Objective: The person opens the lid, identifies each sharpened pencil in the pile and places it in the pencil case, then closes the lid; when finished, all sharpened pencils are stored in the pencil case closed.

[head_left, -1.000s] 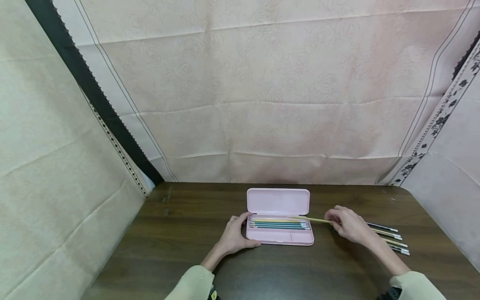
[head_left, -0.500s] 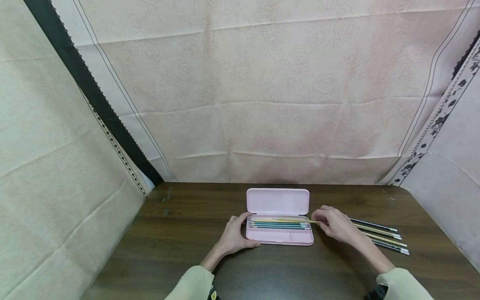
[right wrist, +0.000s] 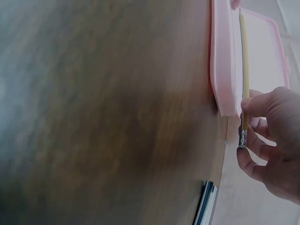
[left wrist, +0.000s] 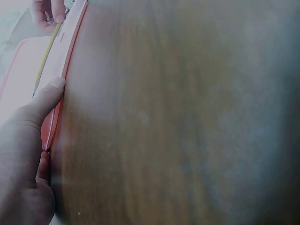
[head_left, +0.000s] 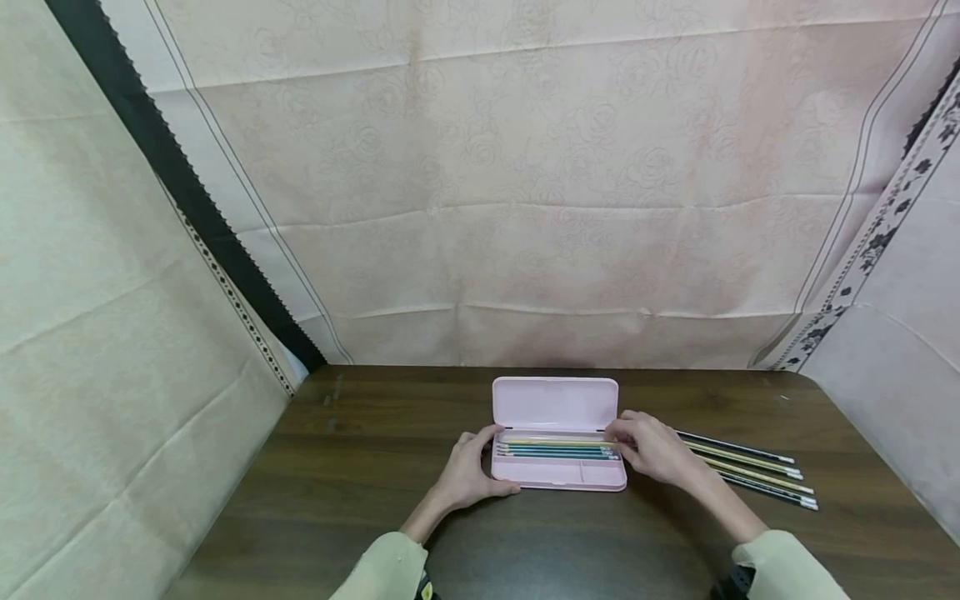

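Note:
A pink pencil case [head_left: 540, 476] lies with its lid [head_left: 556, 403] raised toward the back. My left hand [head_left: 467, 473] grips its left end, thumb on the near edge and fingers at the far corner. Inside the tray, teal pencils [head_left: 555, 452] lie side by side behind a divided front section. In my right hand [head_left: 651, 447], a yellow pencil [right wrist: 245, 61] is pinched near its eraser end. The right wrist view shows that pencil lying lengthwise over the case, its eraser end past the right edge; whether it touches the tray I cannot tell.
Several dark and yellow pencils [head_left: 757, 462] lie fanned on the brown wooden table [head_left: 352, 492], right of the case and partly behind my right forearm. Pale cloth [head_left: 480, 250] hangs behind the table and at both sides.
My right hand has moved left with the yellow pencil, bringing it in line over the case. More of the loose pencils now show. The left hand stays at the case's left end.

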### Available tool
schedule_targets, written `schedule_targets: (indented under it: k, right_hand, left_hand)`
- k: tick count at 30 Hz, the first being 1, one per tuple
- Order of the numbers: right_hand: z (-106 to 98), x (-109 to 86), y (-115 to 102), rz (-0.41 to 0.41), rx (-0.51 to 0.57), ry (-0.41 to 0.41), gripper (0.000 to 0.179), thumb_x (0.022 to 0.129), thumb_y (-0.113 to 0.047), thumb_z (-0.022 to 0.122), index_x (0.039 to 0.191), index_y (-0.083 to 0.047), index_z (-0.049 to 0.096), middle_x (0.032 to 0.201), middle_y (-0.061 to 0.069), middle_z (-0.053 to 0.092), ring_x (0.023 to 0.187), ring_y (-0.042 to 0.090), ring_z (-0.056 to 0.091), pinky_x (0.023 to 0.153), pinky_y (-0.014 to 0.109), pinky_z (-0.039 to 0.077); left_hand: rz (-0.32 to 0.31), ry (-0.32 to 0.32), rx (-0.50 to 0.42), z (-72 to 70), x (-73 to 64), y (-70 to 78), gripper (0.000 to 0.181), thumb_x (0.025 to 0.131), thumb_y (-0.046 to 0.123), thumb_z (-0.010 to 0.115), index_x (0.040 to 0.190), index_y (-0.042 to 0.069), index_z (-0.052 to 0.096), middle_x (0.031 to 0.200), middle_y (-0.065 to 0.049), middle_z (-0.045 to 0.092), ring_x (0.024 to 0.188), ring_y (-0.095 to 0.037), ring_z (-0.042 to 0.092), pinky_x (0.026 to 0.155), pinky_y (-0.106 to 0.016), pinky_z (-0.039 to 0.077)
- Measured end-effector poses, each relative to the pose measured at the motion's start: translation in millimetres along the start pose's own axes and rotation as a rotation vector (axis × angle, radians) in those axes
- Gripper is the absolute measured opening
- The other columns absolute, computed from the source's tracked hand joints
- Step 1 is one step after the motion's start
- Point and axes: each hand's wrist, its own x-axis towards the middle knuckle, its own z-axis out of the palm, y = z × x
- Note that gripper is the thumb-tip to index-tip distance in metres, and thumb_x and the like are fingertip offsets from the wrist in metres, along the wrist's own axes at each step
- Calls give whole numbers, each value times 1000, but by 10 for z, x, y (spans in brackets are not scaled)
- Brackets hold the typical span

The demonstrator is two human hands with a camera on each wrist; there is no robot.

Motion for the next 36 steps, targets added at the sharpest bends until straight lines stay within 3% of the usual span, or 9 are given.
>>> schedule_targets:
  k: [12, 26, 36]
  right_hand:
    - [90, 94, -127, 1, 5, -14, 21, 81, 2, 78, 95, -12, 75, 92, -2, 66, 84, 17, 58, 75, 41, 53]
    - [185, 197, -229, -17, 14, -8, 20, 80, 3, 79, 92, -12, 75, 84, -6, 63, 73, 10, 52, 65, 31, 50]
    - [230, 220, -237, -6, 27, -33, 19, 81, 2, 78, 92, -13, 75, 84, -7, 62, 72, 10, 52, 66, 32, 50]
  left_hand:
    - [9, 11, 10, 16, 10, -8, 90, 67, 44, 93, 142, 19, 51, 120, -6, 58, 107, -23, 48, 84, -45, 47]
    - [9, 13, 17, 12, 12, -24, 91, 66, 46, 92, 142, 18, 51, 119, -5, 59, 107, -23, 48, 85, -44, 46]
    - [7, 12, 16, 13, 12, -14, 91, 66, 45, 93, 142, 19, 51, 120, -5, 59, 107, -22, 48, 85, -43, 46]
